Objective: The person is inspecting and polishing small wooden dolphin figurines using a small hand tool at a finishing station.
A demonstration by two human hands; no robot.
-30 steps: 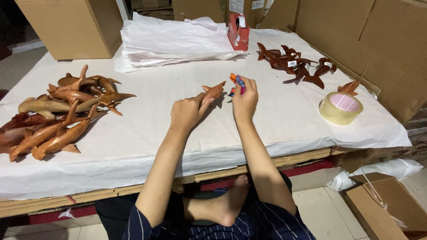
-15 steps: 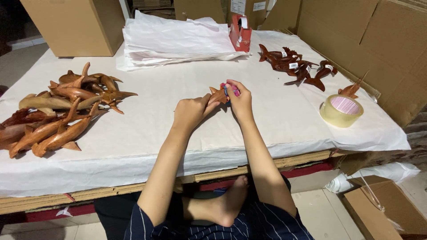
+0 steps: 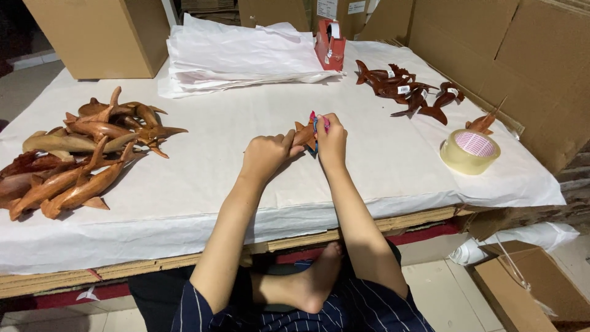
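Observation:
My left hand [image 3: 265,157] grips a small brown wooden fish carving [image 3: 303,135] against the white paper-covered table [image 3: 203,184]. My right hand [image 3: 332,136] is closed on a small pink and blue tool [image 3: 317,122], pressed against the carving's front end. Both hands meet near the table's middle. Most of the carving is hidden by my fingers.
A heap of light brown wooden fish carvings [image 3: 74,154] lies at the left. Several dark carvings [image 3: 405,89] lie at the back right, one more [image 3: 482,123] beside a roll of clear tape [image 3: 470,150]. White paper sheets [image 3: 239,55], a red tape dispenser [image 3: 329,43] and cardboard boxes [image 3: 98,34] stand behind.
My right hand has come in from the right and down onto the carving held by my left hand. The two hands now touch.

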